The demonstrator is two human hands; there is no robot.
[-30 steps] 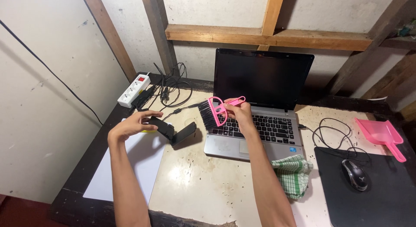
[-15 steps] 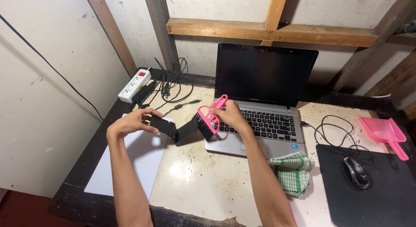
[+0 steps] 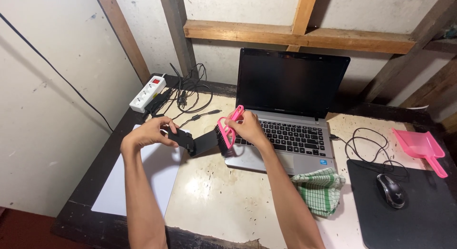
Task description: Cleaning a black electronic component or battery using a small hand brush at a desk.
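Fingers of the right hand [image 3: 247, 127] were wrapped round a pink brush [image 3: 227, 133], bristles touching a black flap [image 3: 205, 142] at the laptop's [image 3: 290, 111] left edge. Left hand [image 3: 150, 132] gripped the flap's other end [image 3: 183, 139], honestly couldn't make out what that thing was, the fingers hid part of it. Around it: white paper [image 3: 138, 182], power strip [image 3: 147, 93], checked cloth [image 3: 318, 191], mouse [image 3: 390, 191], pink dustpan [image 3: 421, 146].

Even overhead light; soft shadows; sharp focus.
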